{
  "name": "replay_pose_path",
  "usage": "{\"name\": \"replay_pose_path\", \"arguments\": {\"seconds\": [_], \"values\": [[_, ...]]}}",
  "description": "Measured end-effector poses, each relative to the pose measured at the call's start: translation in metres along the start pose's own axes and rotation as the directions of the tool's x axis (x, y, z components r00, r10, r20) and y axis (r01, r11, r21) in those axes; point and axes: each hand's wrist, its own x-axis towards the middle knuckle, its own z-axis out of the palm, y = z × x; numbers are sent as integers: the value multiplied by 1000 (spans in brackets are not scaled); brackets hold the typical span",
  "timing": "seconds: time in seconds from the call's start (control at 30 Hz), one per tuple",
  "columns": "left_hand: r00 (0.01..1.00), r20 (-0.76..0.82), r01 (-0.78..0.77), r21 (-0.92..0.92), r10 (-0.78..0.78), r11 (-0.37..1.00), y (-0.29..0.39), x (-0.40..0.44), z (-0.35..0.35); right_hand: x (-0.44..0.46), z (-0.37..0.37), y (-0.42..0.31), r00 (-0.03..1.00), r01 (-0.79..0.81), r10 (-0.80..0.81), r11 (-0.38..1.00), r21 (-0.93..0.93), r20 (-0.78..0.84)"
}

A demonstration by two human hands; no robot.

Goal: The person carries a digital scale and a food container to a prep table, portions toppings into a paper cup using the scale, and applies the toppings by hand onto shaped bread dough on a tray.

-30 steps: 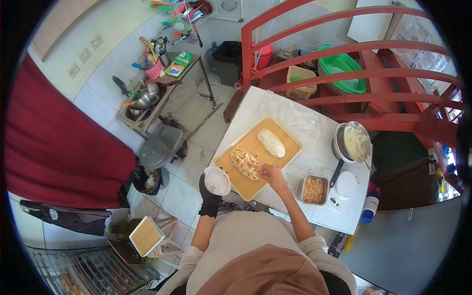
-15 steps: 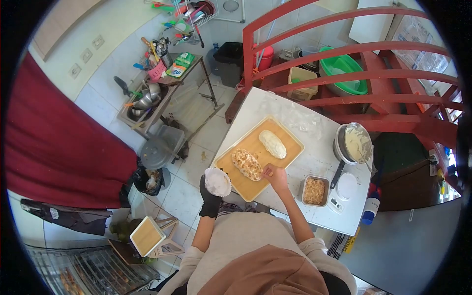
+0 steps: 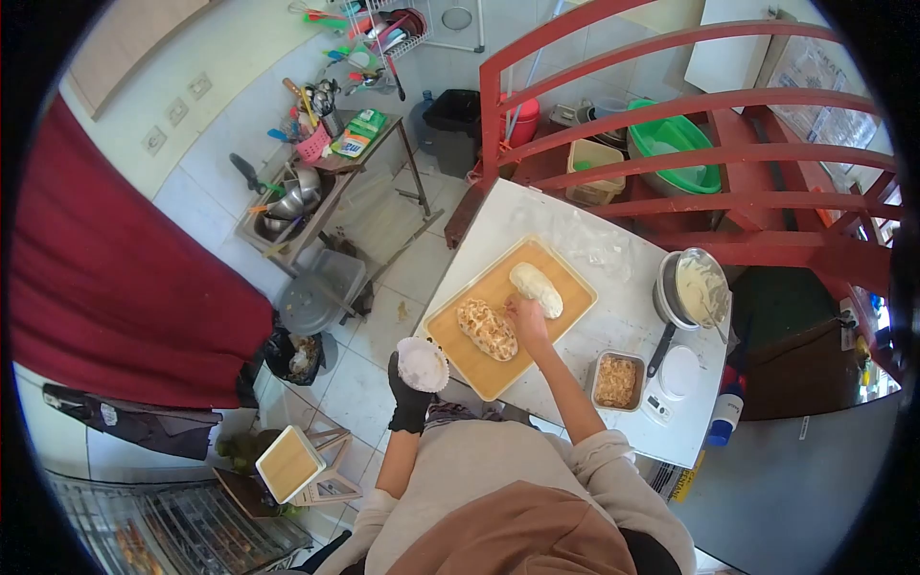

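My left hand (image 3: 408,395), in a black glove, holds a white fluted paper cup (image 3: 423,364) of white powder beside the table's left corner. Bare and closed, with its fingertips bunched, my right hand (image 3: 526,319) is over the wooden tray (image 3: 489,381), between two oval loaves. One loaf (image 3: 487,330) is covered with brown flakes and lies just left of my right hand. The other loaf (image 3: 537,289) is pale and plain, at the upper right of my fingers. Whatever my right fingertips may pinch is too small to make out.
A metal tin of brown flakes (image 3: 617,381) sits right of the tray, near a white scale (image 3: 678,374). Behind them stands a bowl of cream (image 3: 701,286) in a pan. Red railing (image 3: 690,103) borders the table's far side. A small stool (image 3: 290,464) is at lower left.
My right hand has moved up and slightly left, from the flaked loaf's lower end to between the two loaves. My left hand still holds the cup. The view has shifted slightly.
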Motion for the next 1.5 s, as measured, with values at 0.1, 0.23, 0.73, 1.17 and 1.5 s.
{"name": "replay_pose_path", "arguments": {"seconds": [0.1, 0.23, 0.73, 1.17, 1.5], "values": [[1000, -26, 5, -3, -5, 1000, 4, -4, -1, -1, 2, 6, 999, 20, -22, 996, 82, 33], [1000, 3, 1, 56, -1, 998, 5, -5, 8, -1, 6, 15, 997, -71, 68, 995, 68, 43], [998, -8, 56, 128, -55, 990, -5, -5, 40, -18, -18, -5, 998, 59, -56, 988, 145, -19], [994, -86, 69, 59, -63, 996, -8, 4, 25, -1, -24, -17, 999, 48, -49, 998, -41, -24], [999, -42, 30, 75, -27, 997, 0, -5, 16, -18, -27, -7, 953, 302, -292, 896, -326, 78]]}}
